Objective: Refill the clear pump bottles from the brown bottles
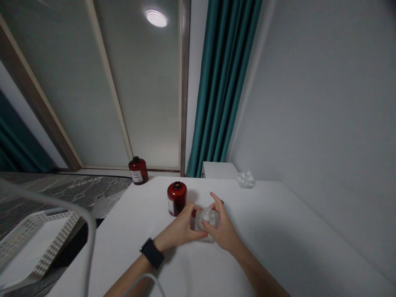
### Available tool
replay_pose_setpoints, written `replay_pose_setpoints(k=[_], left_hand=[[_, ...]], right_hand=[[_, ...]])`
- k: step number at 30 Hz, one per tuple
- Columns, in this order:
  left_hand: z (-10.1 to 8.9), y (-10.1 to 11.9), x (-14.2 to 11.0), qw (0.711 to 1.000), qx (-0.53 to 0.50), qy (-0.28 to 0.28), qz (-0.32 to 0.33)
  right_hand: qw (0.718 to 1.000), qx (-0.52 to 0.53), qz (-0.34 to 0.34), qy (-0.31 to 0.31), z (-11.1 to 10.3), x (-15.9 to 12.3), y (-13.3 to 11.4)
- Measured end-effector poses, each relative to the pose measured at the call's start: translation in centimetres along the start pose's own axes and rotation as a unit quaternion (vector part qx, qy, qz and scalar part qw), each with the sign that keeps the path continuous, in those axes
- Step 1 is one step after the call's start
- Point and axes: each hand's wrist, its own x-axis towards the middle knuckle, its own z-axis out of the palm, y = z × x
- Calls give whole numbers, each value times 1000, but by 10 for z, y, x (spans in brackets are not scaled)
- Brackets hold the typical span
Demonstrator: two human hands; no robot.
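Near the middle of the white table stands a squat, clear, whitish bottle (206, 214), partly covered by my fingers. My left hand (185, 227), with a black smartwatch (152, 252) on its wrist, curls round the bottle's left side. My right hand (223, 229) grips its upper right part with the thumb and fingers. Just left of them a dark red bottle (177, 199) with a white label stands upright, its neck without a tall cap. Behind my right fingers, a small black thing (222, 202) shows only its tip.
A second red bottle (138, 170) with a black cap stands at the table's far left corner. Crumpled clear plastic (246, 180) lies at the back right edge. A white basket (37, 222) sits lower left. A pale cable (90, 235) crosses the left foreground. A wall borders the right.
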Motion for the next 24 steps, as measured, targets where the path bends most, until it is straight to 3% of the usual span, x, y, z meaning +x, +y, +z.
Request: replay_pose_setpoints(k=[5, 11, 17, 24], left_hand=[[-1, 2, 1, 1000, -14, -10, -5], [-1, 6, 1, 1000, -10, -2, -13], [-1, 4, 1, 1000, -5, -2, -5], [1, 3, 1, 1000, 19, 13, -9]], right_hand=[[997, 39, -41, -44, -3, -2, 2], [999, -24, -22, 3, -4, -1, 1], [997, 26, -61, -46, -6, -1, -1], [1000, 6, 9, -21, -2, 1, -1]])
